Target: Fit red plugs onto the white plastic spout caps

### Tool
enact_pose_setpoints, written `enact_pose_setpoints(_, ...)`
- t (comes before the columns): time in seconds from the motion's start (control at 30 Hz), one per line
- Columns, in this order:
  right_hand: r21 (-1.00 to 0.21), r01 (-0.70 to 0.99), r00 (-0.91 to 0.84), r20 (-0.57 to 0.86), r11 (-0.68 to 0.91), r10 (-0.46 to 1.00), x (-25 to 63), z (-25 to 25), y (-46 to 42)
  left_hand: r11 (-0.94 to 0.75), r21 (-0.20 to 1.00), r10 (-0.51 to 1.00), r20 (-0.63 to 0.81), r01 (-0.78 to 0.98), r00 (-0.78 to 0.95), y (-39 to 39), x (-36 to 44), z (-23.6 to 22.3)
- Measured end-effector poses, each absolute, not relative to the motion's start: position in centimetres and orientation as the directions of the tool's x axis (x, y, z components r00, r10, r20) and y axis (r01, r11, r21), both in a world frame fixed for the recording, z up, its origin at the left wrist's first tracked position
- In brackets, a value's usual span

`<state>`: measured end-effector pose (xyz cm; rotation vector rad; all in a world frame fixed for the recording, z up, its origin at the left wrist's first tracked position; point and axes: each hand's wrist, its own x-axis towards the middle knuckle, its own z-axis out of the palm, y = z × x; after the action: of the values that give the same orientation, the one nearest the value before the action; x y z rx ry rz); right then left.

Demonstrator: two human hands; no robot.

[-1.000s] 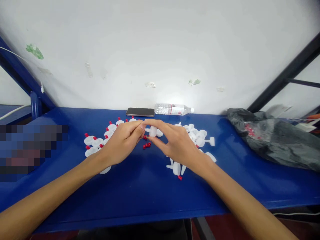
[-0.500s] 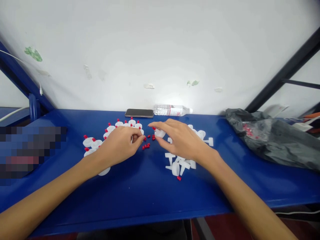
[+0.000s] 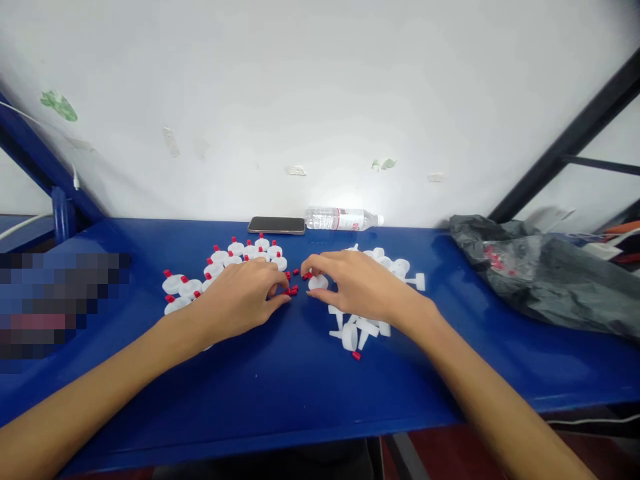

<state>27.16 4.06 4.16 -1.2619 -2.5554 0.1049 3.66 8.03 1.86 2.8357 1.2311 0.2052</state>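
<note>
My left hand (image 3: 247, 290) is low over the table, thumb and index finger slightly apart. Its fingertips are beside a few small red caps (image 3: 293, 290); I see none clearly gripped. My right hand (image 3: 353, 283) curves its fingers around a white spout cap (image 3: 319, 283), index finger by the red tip at its top and thumb by its rim. Under and beyond my left hand stand several white spout caps with red tips (image 3: 263, 245). Bare white spout caps (image 3: 367, 327) lie in a loose heap beside and under my right hand.
A phone (image 3: 277, 225) and a plastic bottle (image 3: 343, 219) lie along the wall. A dark plastic bag (image 3: 560, 287) with a clear bag of red caps (image 3: 505, 259) is on the right. One red cap (image 3: 356, 356) lies near the front of the blue table (image 3: 280, 393).
My left thumb and index finger have parted and moved slightly down towards the red caps. My right hand has lowered with the white spout cap, its index finger now curled by the red tip.
</note>
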Motion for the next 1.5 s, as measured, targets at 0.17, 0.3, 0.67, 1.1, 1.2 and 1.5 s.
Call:
enact_pose_setpoints(0.17,-0.227,0.775,-0.565,0.167,0.589,0.808,27.2,4.0,4.1,-0.68,0.081,0.733,0.079,0.729,0.675,8.1,3.7,1.8)
enact_pose_setpoints(0.3,-0.229,0.777,-0.565,0.158,0.586,0.81,27.3,3.7,4.2,-0.681,0.075,0.732,0.077,0.728,0.677,8.1,3.9,1.7)
enact_pose_setpoints(0.67,-0.357,0.755,-0.487,0.257,0.551,0.834,28.2,5.6,4.0,-0.703,0.087,0.711,0.109,0.706,0.695,8.2,3.9,1.6)
enact_pose_setpoints(1.1,-0.421,0.788,-0.526,-0.081,0.449,0.847,29.3,5.7,3.9,-0.691,0.113,0.722,0.089,0.714,0.686,8.1,4.0,1.6)
enact_pose_setpoints(1.2,-0.416,0.778,-0.54,-0.056,0.472,0.84,29.2,5.6,4.1,-0.703,0.116,0.711,0.107,0.701,0.695,8.1,4.0,1.6)
enact_pose_setpoints(1.5,-0.479,0.706,-0.531,0.13,0.522,0.837,28.5,5.8,3.6,-0.69,0.141,0.723,0.09,0.71,0.685,7.8,4.0,1.6)
